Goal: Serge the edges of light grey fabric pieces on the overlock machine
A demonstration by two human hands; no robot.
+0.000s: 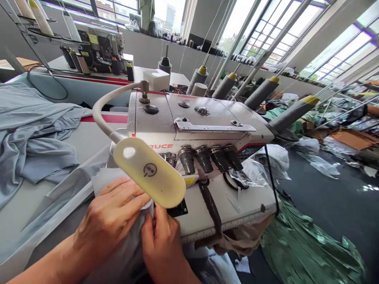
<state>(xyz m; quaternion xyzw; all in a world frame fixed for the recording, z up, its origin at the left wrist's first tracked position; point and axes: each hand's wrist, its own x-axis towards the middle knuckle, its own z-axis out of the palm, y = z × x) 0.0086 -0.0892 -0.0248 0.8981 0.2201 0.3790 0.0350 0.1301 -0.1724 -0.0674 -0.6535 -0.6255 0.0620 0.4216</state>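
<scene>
Light grey fabric (pixel 130 248) lies under both my hands at the left front of an overlock sewing machine (pixel 156 134). My left hand (pixel 111 217) rests over the cloth with its fingers stretched forward, their tips partly behind a lamp. My right hand (pixel 162 240) is closed, thumb against curled fingers, pinching the cloth edge close beside the left fingertips. An oval, pale yellow lamp head (pixel 149 173) on a curved white neck hangs over the fingertips and hides the needle area.
More grey cloth (pixel 35 130) is heaped on the table at left. Several grey thread cones (pixel 262 92) stand behind the machine. A ruler strip (pixel 213 230) runs along the machine table's front edge. Green fabric (pixel 310 240) lies on the floor at right, and another sewing machine (pixel 100 47) stands behind.
</scene>
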